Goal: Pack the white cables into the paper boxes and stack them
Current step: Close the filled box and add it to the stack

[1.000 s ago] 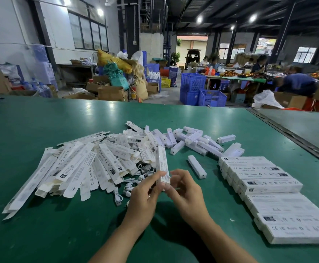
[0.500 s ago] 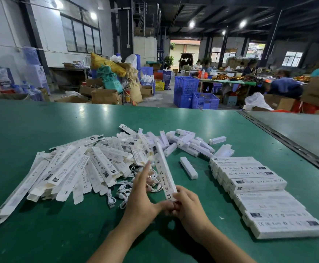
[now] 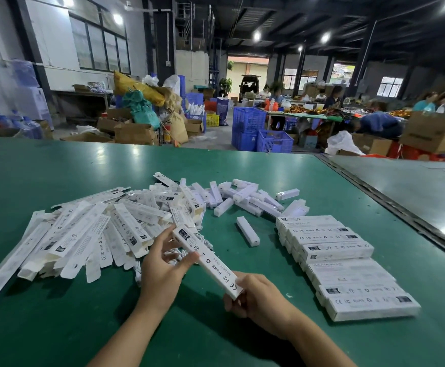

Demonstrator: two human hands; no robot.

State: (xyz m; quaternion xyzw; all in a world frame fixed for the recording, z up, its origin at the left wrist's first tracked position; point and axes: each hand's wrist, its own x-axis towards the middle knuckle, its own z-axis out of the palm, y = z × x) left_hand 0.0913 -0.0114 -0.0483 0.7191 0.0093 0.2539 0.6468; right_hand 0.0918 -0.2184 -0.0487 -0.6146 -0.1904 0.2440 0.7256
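I see left hand holding upper half of narrow paper box, thumb and fingers curled round it. Right hand grips box's near end, fingers wrapped at flap. Box held aslant over green table, printed side up, RoHS and CE marks readable. White cables lie loose on table under left hand, at edge of flat unfolded box heap. Packed boxes stacked in overlapping rows at right. Small white blocks piled beyond; single white block lies alone between heap and stack.
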